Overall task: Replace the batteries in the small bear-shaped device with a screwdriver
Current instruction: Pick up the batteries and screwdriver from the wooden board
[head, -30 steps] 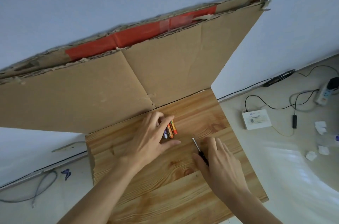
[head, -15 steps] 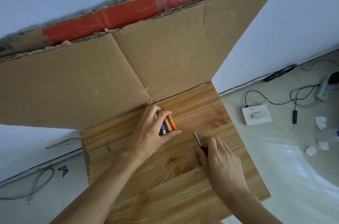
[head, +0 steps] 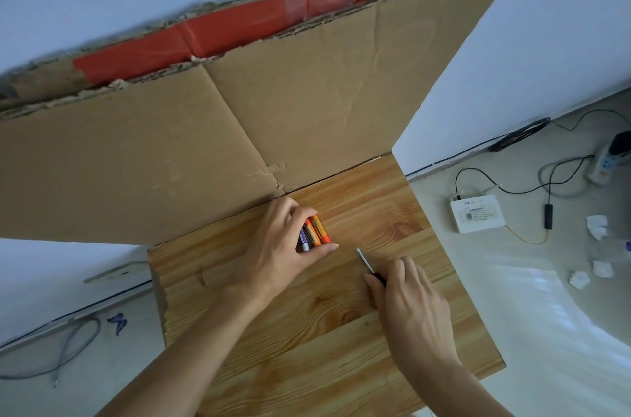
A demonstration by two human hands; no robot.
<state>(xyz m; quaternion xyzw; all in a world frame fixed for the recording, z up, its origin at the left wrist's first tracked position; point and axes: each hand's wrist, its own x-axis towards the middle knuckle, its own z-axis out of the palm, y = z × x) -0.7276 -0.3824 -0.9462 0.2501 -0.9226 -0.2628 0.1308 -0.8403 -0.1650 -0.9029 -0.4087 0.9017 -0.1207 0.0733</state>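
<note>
Several small batteries [head: 314, 231], orange and purple, lie side by side on the wooden board [head: 341, 331]. My left hand [head: 276, 252] cups them, thumb at their near ends and fingers at their far ends. A thin screwdriver [head: 367, 264] with a metal shaft and black handle lies on the board to the right. My right hand [head: 409, 300] rests over its handle, fingers curled on it. No bear-shaped device is visible.
A large torn cardboard sheet [head: 239, 109] with red tape stands against the wall behind the board. On the floor to the right are a white router box [head: 476, 213], cables, a power strip [head: 607, 160] and crumpled tissues [head: 597, 225].
The camera has tilted slightly. My left hand has closed a little more around the batteries. My right hand stays on the screwdriver handle.
</note>
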